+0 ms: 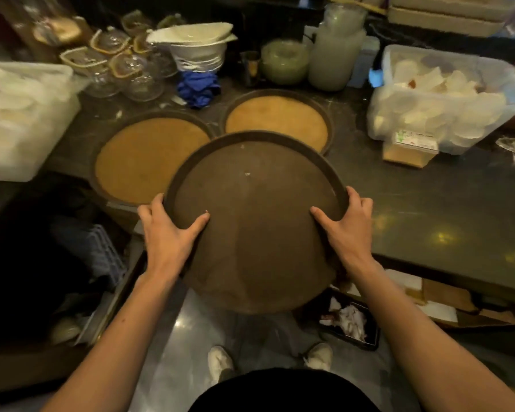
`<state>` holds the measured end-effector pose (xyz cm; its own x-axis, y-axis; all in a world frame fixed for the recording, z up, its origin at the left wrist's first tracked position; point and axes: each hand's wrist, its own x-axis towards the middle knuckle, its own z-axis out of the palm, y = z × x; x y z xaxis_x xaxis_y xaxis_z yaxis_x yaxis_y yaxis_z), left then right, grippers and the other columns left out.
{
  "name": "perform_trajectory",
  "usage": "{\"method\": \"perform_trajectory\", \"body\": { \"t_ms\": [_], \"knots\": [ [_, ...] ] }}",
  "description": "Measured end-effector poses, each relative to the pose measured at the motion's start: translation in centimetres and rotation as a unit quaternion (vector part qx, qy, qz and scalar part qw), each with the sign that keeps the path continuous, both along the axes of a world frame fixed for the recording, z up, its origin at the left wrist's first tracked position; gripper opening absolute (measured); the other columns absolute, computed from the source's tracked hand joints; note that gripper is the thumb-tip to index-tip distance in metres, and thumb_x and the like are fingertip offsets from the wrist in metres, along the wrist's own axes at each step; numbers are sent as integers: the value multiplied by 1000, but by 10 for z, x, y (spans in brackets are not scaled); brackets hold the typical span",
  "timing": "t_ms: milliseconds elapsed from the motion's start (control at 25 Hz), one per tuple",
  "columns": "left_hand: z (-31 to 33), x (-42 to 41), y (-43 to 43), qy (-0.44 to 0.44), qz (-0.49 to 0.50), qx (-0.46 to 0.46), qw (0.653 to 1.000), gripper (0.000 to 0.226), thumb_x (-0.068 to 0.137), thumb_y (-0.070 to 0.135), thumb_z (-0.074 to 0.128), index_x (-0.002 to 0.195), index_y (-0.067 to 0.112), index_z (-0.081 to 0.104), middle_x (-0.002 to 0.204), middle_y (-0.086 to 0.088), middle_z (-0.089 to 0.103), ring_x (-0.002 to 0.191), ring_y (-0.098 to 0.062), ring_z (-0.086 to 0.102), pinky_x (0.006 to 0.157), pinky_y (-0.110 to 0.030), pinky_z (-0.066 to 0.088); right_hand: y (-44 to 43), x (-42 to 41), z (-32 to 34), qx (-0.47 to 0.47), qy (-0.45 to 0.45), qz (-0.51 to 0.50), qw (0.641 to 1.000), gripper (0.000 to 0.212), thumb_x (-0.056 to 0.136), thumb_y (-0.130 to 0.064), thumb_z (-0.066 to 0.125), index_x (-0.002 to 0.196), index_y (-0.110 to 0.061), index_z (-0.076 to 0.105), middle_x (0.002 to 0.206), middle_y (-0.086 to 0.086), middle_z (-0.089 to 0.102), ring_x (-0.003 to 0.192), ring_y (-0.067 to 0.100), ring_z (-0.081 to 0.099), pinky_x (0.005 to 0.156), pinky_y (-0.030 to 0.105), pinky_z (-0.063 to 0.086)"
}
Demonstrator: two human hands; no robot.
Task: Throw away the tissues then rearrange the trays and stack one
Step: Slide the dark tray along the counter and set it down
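Observation:
I hold a large round dark brown tray (250, 203) in front of me, tilted, its near part over the counter's front edge. My left hand (170, 230) grips its left rim and my right hand (344, 226) grips its right rim, thumbs on the tray's face. Two more round trays with tan cork-like faces lie flat on the dark counter behind it: one at the left (140, 156), one at the right (280, 120). Both are partly hidden by the held tray. Below, a black bin (366, 340) on the floor holds crumpled white tissues (351, 319).
A clear tub of white papers (446, 93) stands at the right, a white tub (21, 120) at the left. Glass cups (125, 69), a stack of white bowls (199, 52), a blue cloth (198, 87) and cloudy jars (333, 52) line the back. Dark counter (428, 209) stretches right.

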<state>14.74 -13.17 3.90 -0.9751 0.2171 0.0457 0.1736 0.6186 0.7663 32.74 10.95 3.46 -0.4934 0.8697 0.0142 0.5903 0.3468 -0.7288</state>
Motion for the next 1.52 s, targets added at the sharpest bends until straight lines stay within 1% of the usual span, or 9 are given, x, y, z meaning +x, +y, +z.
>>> {"method": "perform_trajectory", "body": {
  "t_ms": [240, 320, 400, 560, 720, 960, 1080, 1320, 1520],
  "knots": [
    [1, -69, -106, 9, 80, -3, 997, 95, 68, 46, 84, 142, 6, 39, 131, -18, 39, 118, -34, 49, 104, -35, 38, -80, -108, 1, -5, -2, 80, 997, 89, 78, -47, 78, 148, -15, 35, 129, 9, 41, 118, 28, 51, 101, 41, 45],
    [-1, -85, -121, 4, 97, -4, 995, 95, 69, 45, 84, 142, 6, 38, 132, -18, 38, 118, -33, 49, 102, -34, 38, -90, -133, 1, -4, -3, 97, 995, 89, 78, -47, 78, 149, -15, 35, 130, 10, 41, 119, 28, 50, 102, 40, 43],
    [-5, -101, -126, -1, 110, -7, 994, 95, 70, 46, 83, 143, 7, 36, 134, -17, 37, 118, -33, 49, 102, -37, 39, -92, -156, 0, -3, -5, 111, 994, 90, 78, -48, 78, 149, -15, 34, 131, 10, 40, 120, 27, 49, 103, 39, 42],
    [-19, -137, -116, -14, 131, -12, 991, 97, 70, 48, 82, 145, 8, 34, 135, -16, 35, 120, -34, 48, 104, -39, 39, -77, -205, -9, -14, -4, 130, 991, 90, 78, -46, 78, 149, -12, 35, 131, 11, 39, 121, 29, 48, 102, 37, 41],
    [-31, -174, -90, -27, 147, -14, 989, 95, 71, 47, 81, 145, 8, 35, 134, -16, 35, 123, -33, 44, 106, -38, 37, -51, -250, -24, -51, 11, 148, 988, 87, 80, -40, 79, 149, -11, 34, 132, 11, 38, 121, 25, 44, 98, 24, 32],
    [-43, -214, -55, -43, 170, -37, 984, 91, 72, 47, 80, 143, 9, 38, 130, -17, 36, 124, -32, 39, 108, -39, 35, -12, -305, -40, -81, -22, 177, 981, 87, 80, -41, 79, 149, -13, 32, 134, 11, 36, 126, 28, 42, 106, 36, 35],
    [-50, -236, -50, -53, 180, -56, 981, 93, 72, 50, 79, 143, 8, 38, 130, -16, 35, 125, -31, 38, 110, -40, 35, -4, -330, -46, -93, -40, 181, 978, 89, 80, -41, 78, 149, -12, 30, 134, 11, 36, 127, 30, 41, 108, 40, 35],
    [-62, -283, -47, -62, 163, -49, 983, 96, 73, 48, 79, 145, 4, 35, 130, -16, 34, 126, -30, 35, 109, -36, 32, -6, -369, -62, -81, -59, 162, 982, 92, 81, -45, 76, 152, -14, 26, 130, 10, 35, 127, 29, 41, 110, 43, 36],
    [-77, -313, -49, -67, 135, -68, 986, 95, 72, 50, 80, 144, 4, 37, 126, -18, 36, 122, -33, 34, 107, -41, 32, -14, -383, -70, -65, -84, 127, 986, 93, 81, -44, 76, 152, -11, 27, 128, 11, 35, 126, 29, 40, 109, 43, 37]
  ]
}}
